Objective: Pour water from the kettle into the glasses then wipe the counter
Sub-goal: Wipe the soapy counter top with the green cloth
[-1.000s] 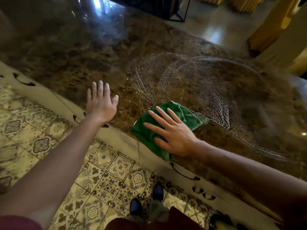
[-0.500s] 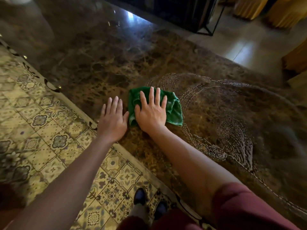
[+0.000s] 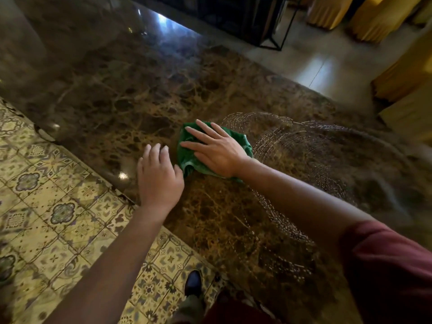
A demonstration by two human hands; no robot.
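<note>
A crumpled green cloth (image 3: pixel 187 157) lies on the dark brown marble counter (image 3: pixel 131 97). My right hand (image 3: pixel 217 152) presses flat on the cloth, fingers straight and spread toward the left. My left hand (image 3: pixel 157 177) rests on the counter close to its front edge, just left of the cloth, with the fingers slightly bent and the thumb almost touching the cloth. Curved wet streaks (image 3: pixel 304 146) mark the counter to the right of the cloth. No kettle or glasses are in view.
The counter's front edge (image 3: pixel 121 190) runs diagonally from upper left to lower right above a patterned tile floor (image 3: pixel 58 206). A black metal frame (image 3: pixel 273 40) and yellow draped furniture (image 3: pixel 378 17) stand beyond the counter's far edge. My shoe (image 3: pixel 192 282) shows below.
My right hand has turned so that its fingers point left across the cloth instead of away from me. The left hand's fingers have bent slightly. The view has shifted a little.
</note>
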